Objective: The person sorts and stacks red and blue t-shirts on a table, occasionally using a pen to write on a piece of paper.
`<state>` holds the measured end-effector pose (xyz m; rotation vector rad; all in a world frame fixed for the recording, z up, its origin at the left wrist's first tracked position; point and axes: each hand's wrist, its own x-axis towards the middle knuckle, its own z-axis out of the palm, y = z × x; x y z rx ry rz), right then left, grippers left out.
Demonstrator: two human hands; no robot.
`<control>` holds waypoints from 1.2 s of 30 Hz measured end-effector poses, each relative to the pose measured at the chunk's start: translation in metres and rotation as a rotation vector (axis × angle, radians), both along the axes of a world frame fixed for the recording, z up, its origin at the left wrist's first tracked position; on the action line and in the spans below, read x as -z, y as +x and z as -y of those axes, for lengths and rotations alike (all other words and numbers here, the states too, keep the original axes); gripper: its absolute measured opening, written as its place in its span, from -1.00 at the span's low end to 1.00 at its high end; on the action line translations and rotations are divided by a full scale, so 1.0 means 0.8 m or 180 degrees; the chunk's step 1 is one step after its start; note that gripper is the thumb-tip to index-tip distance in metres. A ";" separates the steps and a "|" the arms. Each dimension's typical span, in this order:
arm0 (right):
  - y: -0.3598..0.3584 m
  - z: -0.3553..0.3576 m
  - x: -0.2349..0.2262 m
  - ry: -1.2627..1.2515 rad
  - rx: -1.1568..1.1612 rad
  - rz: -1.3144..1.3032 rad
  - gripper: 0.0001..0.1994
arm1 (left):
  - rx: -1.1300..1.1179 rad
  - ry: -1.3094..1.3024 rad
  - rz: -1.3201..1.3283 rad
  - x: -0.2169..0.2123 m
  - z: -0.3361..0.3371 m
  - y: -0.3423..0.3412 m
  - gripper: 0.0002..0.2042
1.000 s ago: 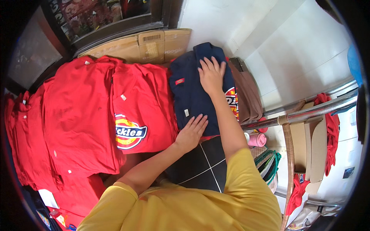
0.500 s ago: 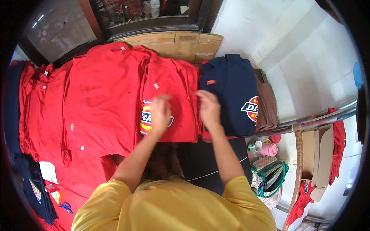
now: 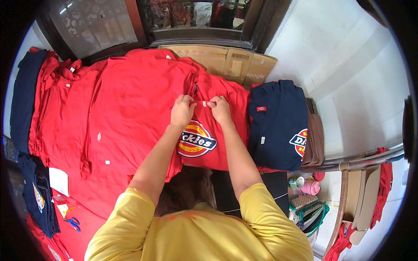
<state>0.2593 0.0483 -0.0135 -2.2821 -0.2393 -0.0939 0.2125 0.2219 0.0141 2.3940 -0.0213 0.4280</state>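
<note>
Left hand: grasping a bit of red cloth, thumb and fingers closed in a pinch; palm turned down.
Right hand: matching the pinch just beside, gripping the same cloth; exact fingertip grip too small to tell.
Red shirt: lying in front of the body, between the large red pile and the navy shirt, folded, round print facing up.
Pinched edge: stretched nearly level between both hands, above the print, with a small white label near the middle.
Good handling: pull evenly from both sides, just enough to take out slack; hold the line level; avoid tugging hard enough to stretch the cloth or drag the layers askew.
Likely trouble: catching a lower layer in the pinch, or rucking the print with a forearm.
Red cloth: soft, matte, probably knit; shallow creases, rounded folds.
Print: smooth-looking, bold oval and bar in yellow, white and dark blue.
Navy shirt: folded into a plump, compact block, with a small red tag and a white sticker.
Cardboard: flat, stiff, tan, taped, standing behind the clothes.
Brown cloth: draped loosely beyond the navy shirt, in soft pleats.
</note>
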 end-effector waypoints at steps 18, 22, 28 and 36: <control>0.008 0.027 -0.011 -0.1524 0.0015 0.1300 -0.64 | -0.0382 -0.0063 -0.0553 0.052 0.061 -0.146 -0.45; -0.159 0.058 0.005 -0.1690 0.0322 0.0665 -0.43 | -0.0460 -0.0533 -0.0843 0.059 0.082 -0.172 -0.36; -0.180 0.100 0.035 -0.0827 0.0264 0.1334 -0.46 | 0.0354 -0.0621 -0.1194 0.043 0.060 -0.187 -0.24; -0.187 0.068 0.017 -0.1682 0.0752 0.0907 -0.61 | 0.0806 0.0629 -0.0812 -0.013 -0.011 -0.251 -0.60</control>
